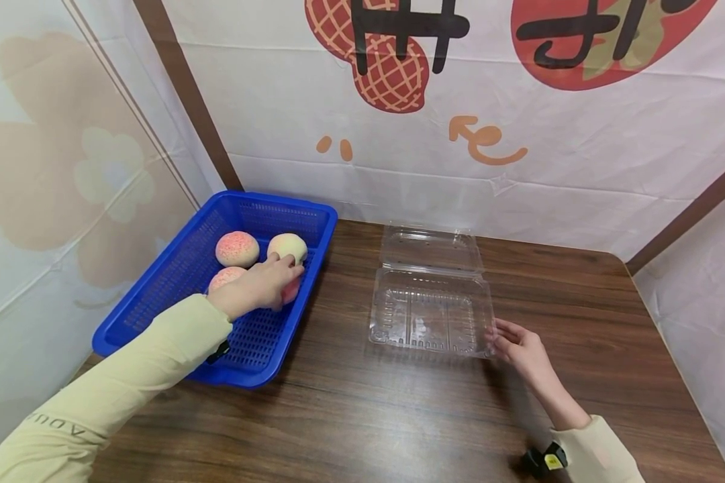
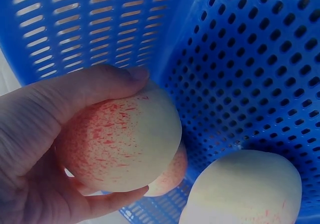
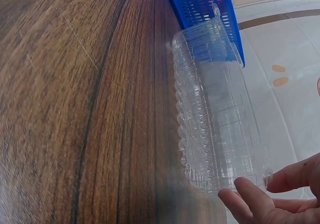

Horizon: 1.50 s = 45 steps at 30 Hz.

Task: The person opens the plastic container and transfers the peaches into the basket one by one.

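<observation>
My left hand [image 1: 260, 282] reaches into the blue basket [image 1: 113, 337]. In the left wrist view, its thumb and fingers curl round a peach [image 2: 122, 141], pale with red speckles. Mostly hidden by that hand in the head view, a pink peach [image 1: 291, 290] shows beside the basket's right wall. Around it are a paler peach [image 1: 287, 245], a pink-topped peach [image 1: 237, 249] and one partly covered by the wrist [image 1: 225, 276]. On the right, my right hand [image 1: 522, 349] pinches the right edge of a clear plastic clamshell box [image 1: 429, 318], whose lid [image 1: 431, 249] lies back, away from me.
The brown wooden table [image 1: 362, 416] carries the basket on the left and the box near the middle. A printed cloth backdrop [image 1: 266, 100] rises behind the table's far edge, with cloth on both sides too.
</observation>
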{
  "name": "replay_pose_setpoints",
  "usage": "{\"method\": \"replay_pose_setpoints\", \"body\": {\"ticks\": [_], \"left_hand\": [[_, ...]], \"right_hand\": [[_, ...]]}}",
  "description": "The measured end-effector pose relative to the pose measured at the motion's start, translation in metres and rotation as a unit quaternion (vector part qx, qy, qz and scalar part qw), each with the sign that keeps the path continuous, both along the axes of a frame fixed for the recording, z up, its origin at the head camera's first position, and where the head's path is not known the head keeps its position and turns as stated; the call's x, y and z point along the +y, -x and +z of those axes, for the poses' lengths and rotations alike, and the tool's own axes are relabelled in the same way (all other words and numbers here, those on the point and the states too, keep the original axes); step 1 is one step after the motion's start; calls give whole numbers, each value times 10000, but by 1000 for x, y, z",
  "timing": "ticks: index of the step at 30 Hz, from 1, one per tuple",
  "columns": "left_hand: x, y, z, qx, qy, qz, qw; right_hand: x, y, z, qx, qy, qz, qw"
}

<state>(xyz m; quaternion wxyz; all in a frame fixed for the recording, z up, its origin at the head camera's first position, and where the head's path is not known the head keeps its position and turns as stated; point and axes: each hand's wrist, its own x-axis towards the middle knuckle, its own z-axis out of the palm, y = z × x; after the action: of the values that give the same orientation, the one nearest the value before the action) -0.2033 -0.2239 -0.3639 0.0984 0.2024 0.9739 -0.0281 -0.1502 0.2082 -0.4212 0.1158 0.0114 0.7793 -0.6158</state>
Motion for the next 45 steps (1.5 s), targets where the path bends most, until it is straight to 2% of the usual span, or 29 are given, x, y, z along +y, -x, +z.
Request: {"method": "replay_pose_setpoints", "body": {"ticks": [9, 13, 18, 32, 39, 45], "left_hand": [[-1, 3, -8, -198, 91, 86, 9997], [-2, 3, -12, -152, 111, 32, 9998], [-3, 2, -13, -108, 110, -10, 9999], [-6, 3, -18, -395, 105, -63, 9991], [-5, 3, -15, -574, 196, -240, 9979], [-9, 3, -10, -586, 75, -309, 9978]], "right_hand": [[-1, 0, 1, -30, -30, -17, 10000], [-1, 0, 1, -50, -51, -8, 10000], [-1, 0, 1, -76, -40, -13, 10000], [1, -1, 1, -44, -96, 11, 9999], [0, -2, 0, -95, -60, 17, 9999], [-1, 0, 0, -158, -70, 1, 9999]]}}
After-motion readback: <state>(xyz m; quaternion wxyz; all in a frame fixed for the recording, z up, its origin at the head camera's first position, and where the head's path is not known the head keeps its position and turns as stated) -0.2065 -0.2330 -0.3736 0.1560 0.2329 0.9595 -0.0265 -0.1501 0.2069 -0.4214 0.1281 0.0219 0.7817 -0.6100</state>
